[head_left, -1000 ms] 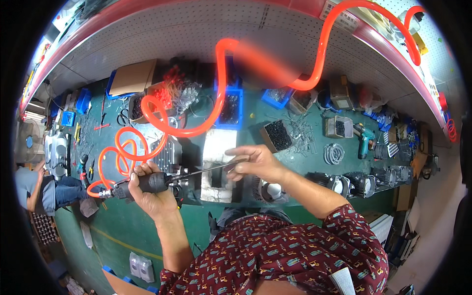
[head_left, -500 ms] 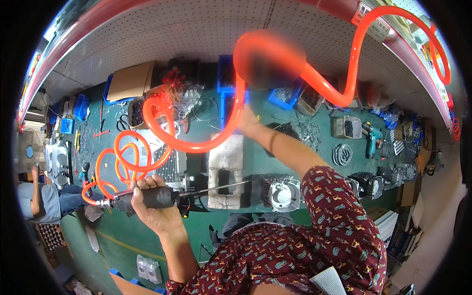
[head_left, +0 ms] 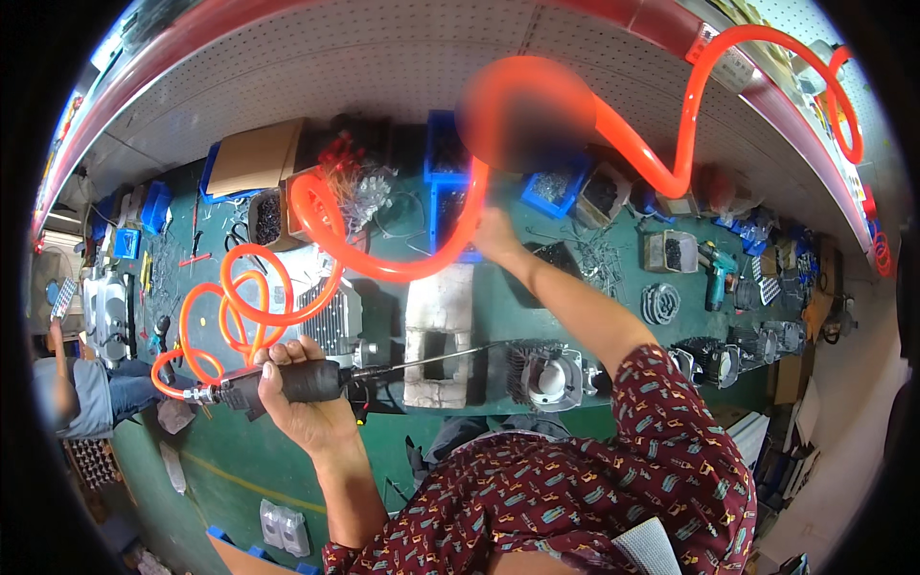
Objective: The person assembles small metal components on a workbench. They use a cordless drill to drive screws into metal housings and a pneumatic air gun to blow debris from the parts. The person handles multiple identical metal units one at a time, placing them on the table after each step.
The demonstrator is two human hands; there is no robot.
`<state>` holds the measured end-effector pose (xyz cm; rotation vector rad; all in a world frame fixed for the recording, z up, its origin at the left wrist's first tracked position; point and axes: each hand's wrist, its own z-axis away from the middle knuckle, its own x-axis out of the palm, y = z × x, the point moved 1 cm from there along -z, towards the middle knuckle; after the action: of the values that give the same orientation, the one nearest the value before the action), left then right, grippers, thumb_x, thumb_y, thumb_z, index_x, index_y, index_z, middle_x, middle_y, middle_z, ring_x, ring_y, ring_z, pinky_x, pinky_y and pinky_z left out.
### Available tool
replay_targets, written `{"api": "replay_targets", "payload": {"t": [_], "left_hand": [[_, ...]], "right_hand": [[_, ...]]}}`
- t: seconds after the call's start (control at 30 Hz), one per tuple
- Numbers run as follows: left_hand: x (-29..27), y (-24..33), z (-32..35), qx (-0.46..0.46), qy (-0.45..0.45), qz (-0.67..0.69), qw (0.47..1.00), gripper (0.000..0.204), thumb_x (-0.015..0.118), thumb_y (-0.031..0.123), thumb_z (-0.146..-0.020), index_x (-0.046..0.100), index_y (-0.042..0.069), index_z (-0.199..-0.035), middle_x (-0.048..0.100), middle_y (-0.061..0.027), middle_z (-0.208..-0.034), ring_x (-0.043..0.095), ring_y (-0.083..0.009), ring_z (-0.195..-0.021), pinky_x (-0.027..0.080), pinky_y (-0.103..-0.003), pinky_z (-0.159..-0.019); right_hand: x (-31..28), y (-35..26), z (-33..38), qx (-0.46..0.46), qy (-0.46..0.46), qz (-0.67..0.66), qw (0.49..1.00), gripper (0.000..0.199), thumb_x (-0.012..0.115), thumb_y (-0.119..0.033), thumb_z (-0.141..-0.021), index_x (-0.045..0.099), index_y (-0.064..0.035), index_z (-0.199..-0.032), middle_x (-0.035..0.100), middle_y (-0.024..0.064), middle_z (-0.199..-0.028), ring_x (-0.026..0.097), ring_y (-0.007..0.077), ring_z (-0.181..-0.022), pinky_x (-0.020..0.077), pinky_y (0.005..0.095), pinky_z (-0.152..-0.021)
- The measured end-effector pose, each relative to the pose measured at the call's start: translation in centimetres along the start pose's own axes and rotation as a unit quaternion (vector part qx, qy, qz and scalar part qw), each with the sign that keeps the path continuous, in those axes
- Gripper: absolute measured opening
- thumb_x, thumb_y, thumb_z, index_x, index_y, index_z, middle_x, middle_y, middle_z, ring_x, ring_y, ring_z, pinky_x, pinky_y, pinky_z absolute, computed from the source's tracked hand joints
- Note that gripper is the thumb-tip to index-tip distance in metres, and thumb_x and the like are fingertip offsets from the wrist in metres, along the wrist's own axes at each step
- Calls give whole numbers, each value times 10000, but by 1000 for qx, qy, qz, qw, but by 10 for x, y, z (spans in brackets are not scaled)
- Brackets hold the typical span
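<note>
Perforated grey board (head_left: 364,81) stands behind the long green tabletop (head_left: 513,311), and at the far left edge we see another person (head_left: 81,393), well apart from our hands. Orange coiled hose (head_left: 402,271) hangs in loops over our parts and joins the rear end of the black pneumatic screwdriver (head_left: 299,381).

This screwdriver lies to our left side, near the front edge of the tabletop. Its long axis goes from left to right, almost parallel with this edge, and the slim steel bit (head_left: 431,361) points to the right, a little away from us. In our view the bit crosses the white block (head_left: 441,297) with a rectangular opening, and its tip ends close beside the finned metal housing (head_left: 553,379); whether they touch, we cannot tell. The blue bin (head_left: 434,216) is on the far side of the bit, beyond the white block. Our right hand (head_left: 494,235) is much the nearer one to it; the left is nearer to us.

Our left hand (head_left: 307,412) is closed around the screwdriver body, with the thumb and fingers wrapped on it. Our right arm is stretched out, and the hand is at the right side of the blue bin. Its fingers are partly hidden behind the hose, so we cannot tell how far they are open or if they hold something.
</note>
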<state>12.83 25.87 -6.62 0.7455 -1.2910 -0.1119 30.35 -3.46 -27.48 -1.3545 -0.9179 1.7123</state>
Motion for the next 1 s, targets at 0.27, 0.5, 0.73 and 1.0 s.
{"api": "replay_targets", "payload": {"t": [0.27, 0.5, 0.73, 1.0], "left_hand": [[6, -11, -10, 5, 30, 17, 999, 148, 623, 111, -927, 625, 39, -1056, 691, -40, -978, 644, -155, -953, 516, -360, -998], [36, -27, -2, -12, 26, 5, 1000, 138, 653, 108, -893, 634, 1, -979, 666, -59, -935, 624, -185, -943, 505, -377, -1035], [64, -46, 20, -16, 2, -21, 1000, 148, 668, 102, -864, 624, 11, -972, 648, -62, -910, 616, -190, -922, 515, -379, -1013], [84, -52, 43, -27, -31, -21, 999, 142, 658, 102, -868, 612, 7, -963, 641, -65, -923, 613, -199, -951, 517, -376, -1019]], "right_hand": [[-73, -73, 153, 175, 16, -441, 880, 201, 663, 21, -913, 672, 57, -1110, 706, 135, -1053, 682, 184, -894, 581, 284, -752], [-89, -83, 235, 113, 56, -497, 859, 252, 692, 13, -902, 644, 59, -1145, 708, 166, -1074, 699, 208, -930, 599, 321, -826], [-113, -82, 268, 82, 68, -493, 864, 208, 707, -15, -903, 670, 67, -1091, 704, 163, -1039, 706, 208, -901, 611, 312, -814], [-122, -69, 285, 85, 58, -575, 811, 132, 733, -34, -890, 645, 15, -975, 695, 136, -984, 693, 193, -798, 605, 310, -752]]}}
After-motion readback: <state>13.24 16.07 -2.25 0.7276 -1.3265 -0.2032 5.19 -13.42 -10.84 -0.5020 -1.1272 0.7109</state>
